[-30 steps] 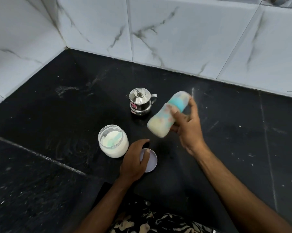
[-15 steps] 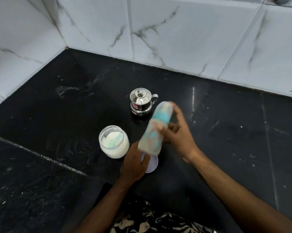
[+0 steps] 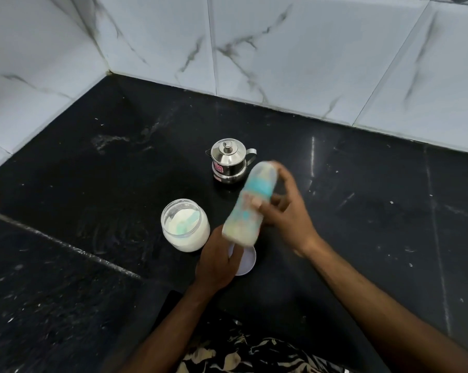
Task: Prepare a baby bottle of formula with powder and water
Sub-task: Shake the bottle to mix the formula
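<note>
My right hand (image 3: 284, 211) grips a capped baby bottle (image 3: 247, 208) with a teal collar and pale milky contents. The bottle is blurred and tilted, cap end up and away, base toward me. Beneath the bottle's base, my left hand (image 3: 216, 262) rests on a round pale lilac lid (image 3: 245, 261) lying flat on the black counter; its fingertips are hidden from the camera. An open clear jar of white formula powder (image 3: 185, 228), with a teal scoop inside, stands just left of the hands. A small lidded steel pot (image 3: 228, 164) stands behind the bottle.
The black stone counter (image 3: 92, 170) runs into a corner of white marbled wall tiles (image 3: 281, 49) at the back and left. A raised ledge line crosses the counter at the left front. Patterned clothing shows at the bottom edge.
The bottle swung from a far-right tilt down toward the lid, then stayed near upright over it, still blurred with motion. My left hand stayed on the lid.
</note>
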